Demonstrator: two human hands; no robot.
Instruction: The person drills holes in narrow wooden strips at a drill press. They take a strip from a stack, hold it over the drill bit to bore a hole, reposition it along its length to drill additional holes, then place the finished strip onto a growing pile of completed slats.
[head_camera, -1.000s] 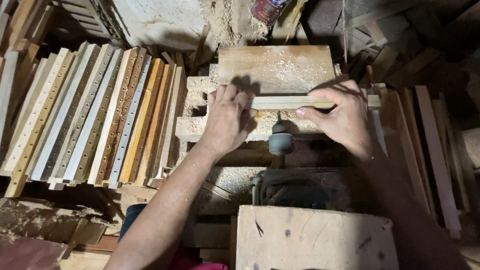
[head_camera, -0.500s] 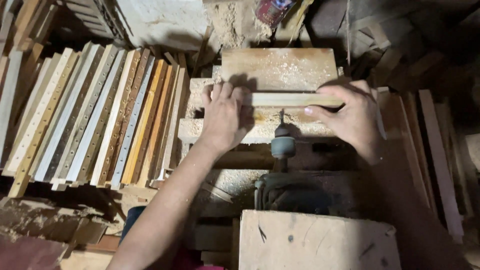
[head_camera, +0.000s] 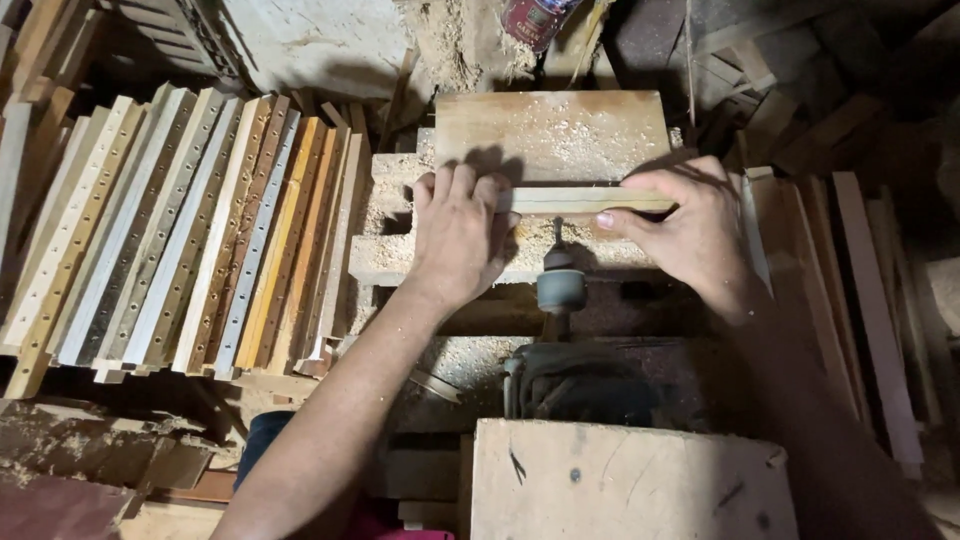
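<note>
A thin pale wooden strip (head_camera: 580, 200) lies across a sawdust-covered wooden work block (head_camera: 550, 130). My left hand (head_camera: 458, 235) presses flat on the strip's left end. At the strip's right end, my right hand (head_camera: 690, 232) pinches it between thumb and fingers. A horizontal drill chuck with its bit (head_camera: 560, 280) points at the strip's near edge, between my two hands. The drill motor (head_camera: 580, 385) sits below it.
A stack of long drilled wooden strips (head_camera: 180, 230) leans at the left. More slats (head_camera: 860, 300) lie at the right. A plywood box (head_camera: 620, 480) stands in front of the motor. Sawdust is heaped at the back, near a red can (head_camera: 535, 18).
Both hands and the strip have stayed together on the block. The view has shifted a little; the strip's place against the bit looks nearly the same.
</note>
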